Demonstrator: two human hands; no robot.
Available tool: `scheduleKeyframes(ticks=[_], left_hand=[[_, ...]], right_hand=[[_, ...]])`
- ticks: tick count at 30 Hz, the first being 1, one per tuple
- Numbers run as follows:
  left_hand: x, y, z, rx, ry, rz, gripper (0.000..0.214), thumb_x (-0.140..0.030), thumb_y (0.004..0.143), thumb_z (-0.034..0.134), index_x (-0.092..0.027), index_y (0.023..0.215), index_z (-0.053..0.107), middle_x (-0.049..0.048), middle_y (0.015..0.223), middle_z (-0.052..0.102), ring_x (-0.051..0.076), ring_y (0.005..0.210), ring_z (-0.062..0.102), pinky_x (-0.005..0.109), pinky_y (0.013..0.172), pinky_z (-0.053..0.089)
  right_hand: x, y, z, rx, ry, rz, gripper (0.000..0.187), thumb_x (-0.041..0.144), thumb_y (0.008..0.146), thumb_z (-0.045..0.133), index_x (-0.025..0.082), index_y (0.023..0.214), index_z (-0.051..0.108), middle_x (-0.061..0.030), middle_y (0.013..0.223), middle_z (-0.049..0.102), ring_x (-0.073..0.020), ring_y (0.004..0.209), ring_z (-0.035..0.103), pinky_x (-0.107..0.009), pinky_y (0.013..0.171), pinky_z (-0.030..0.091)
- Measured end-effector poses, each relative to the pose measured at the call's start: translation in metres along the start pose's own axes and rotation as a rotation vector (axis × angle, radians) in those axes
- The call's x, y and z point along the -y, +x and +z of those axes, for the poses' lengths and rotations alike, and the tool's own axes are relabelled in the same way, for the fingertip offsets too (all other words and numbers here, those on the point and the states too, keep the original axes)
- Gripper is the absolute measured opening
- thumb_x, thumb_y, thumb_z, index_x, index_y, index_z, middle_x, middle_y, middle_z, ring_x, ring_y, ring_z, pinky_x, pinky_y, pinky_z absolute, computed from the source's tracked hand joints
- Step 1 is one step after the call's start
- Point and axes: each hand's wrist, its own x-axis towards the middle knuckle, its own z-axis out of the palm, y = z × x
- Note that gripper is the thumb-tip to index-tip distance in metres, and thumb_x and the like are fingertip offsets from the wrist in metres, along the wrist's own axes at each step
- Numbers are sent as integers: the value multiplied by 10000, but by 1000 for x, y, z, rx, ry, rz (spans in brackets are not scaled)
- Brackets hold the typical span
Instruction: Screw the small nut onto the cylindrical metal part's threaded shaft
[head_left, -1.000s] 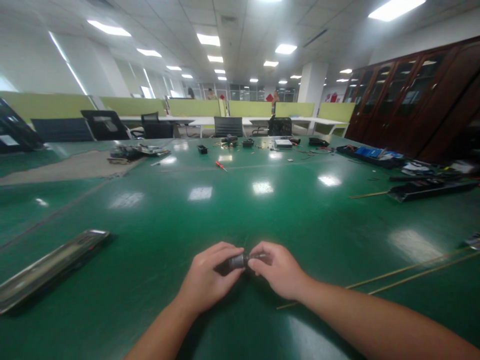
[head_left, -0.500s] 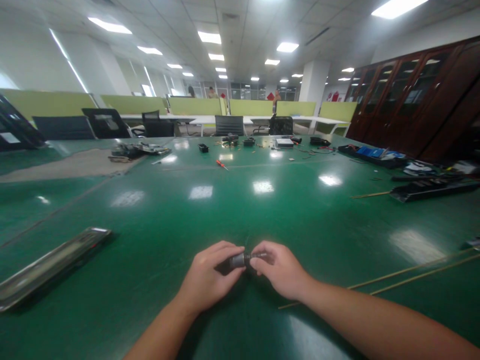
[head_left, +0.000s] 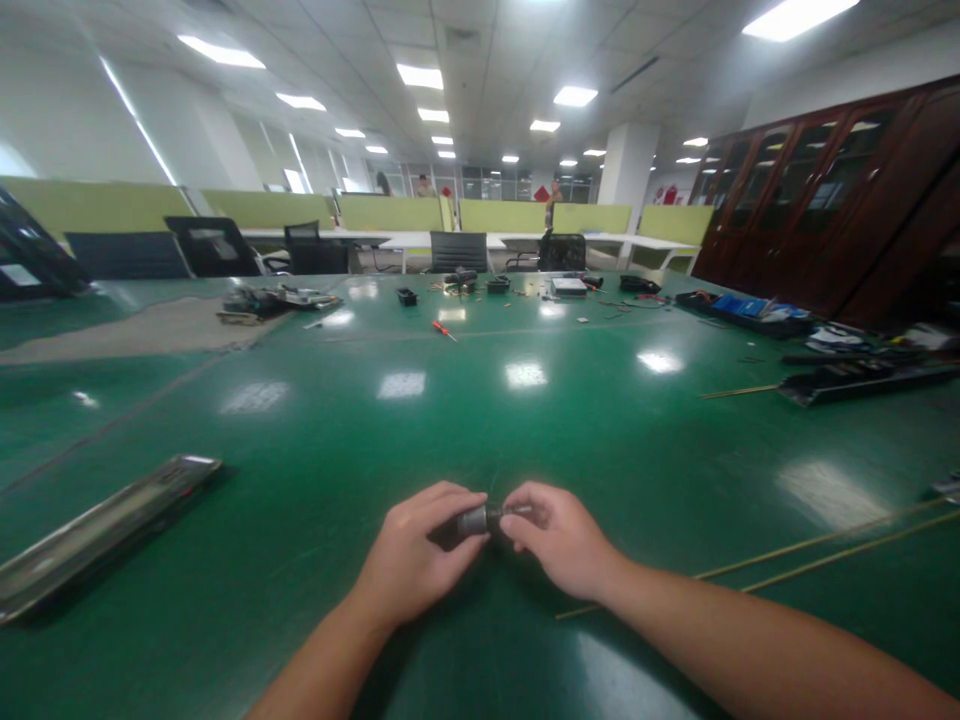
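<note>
A small dark grey cylinder [head_left: 473, 519], which looks like a little motor, lies sideways just above or on the green tabletop [head_left: 480, 420]. My left hand [head_left: 420, 548] is closed round it, thumb below and fingers above. From the other side my right hand [head_left: 559, 535] pinches a thin, shaft-like piece at the cylinder's right end. Fingers partly cover both pieces, so I cannot tell whether they are joined.
A long metal-edged housing [head_left: 112, 530] lies at left. Thin brass-coloured rods [head_left: 817, 545] run under my right forearm. A red screwdriver [head_left: 443, 329] lies farther off, before several tools and small parts. A black tray [head_left: 862, 380] is at right.
</note>
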Motion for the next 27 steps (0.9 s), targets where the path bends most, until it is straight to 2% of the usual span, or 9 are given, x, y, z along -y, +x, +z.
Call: scheduleKeyframes(ticks=[9,27], left_hand=[[-1,1,-2,-9,17,0,232,-207,819,682,-212,1049,717,64,971,711,178,849,676,270,753,555],[-1,1,-4,-10,32,-6,261,-202,814,696,-225,1074,709,44,987,707,167,870,671,255,775,547]], right_hand=[[1,0,-1,-12,-4,14,94,220,819,625,165,894,641,12,698,621,-126,617,582,-245,621,449],[1,-1,1,-31,49,22,143,271,806,639,163,899,630,8,717,632,-122,602,589,-239,588,469]])
